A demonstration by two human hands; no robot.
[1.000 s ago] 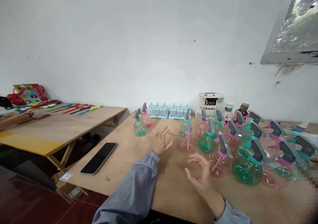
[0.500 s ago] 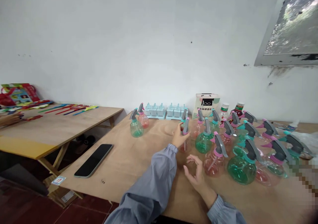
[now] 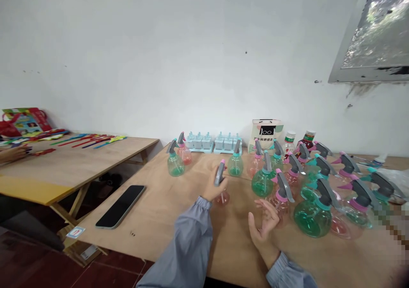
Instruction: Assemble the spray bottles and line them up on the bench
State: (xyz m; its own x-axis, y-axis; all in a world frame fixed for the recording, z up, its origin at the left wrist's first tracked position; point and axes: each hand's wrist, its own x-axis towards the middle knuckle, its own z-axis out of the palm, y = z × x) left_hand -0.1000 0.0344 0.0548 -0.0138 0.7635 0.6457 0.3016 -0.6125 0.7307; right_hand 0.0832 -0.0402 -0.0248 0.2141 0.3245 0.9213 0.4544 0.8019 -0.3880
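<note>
1. My left hand [image 3: 214, 188] gripped a pink spray bottle [image 3: 219, 174] by its upper part, long axis near upright, body below the fingers.
2. Just beyond, rightward, stood a green bottle [image 3: 235, 166].
3. Farther right and nearer me, my right hand [image 3: 263, 227] hung half-curled, empty.

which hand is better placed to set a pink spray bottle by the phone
Probably your left hand: it holds a pink spray bottle and is nearer the phone; your right hand, farther away, holds nothing.
</note>
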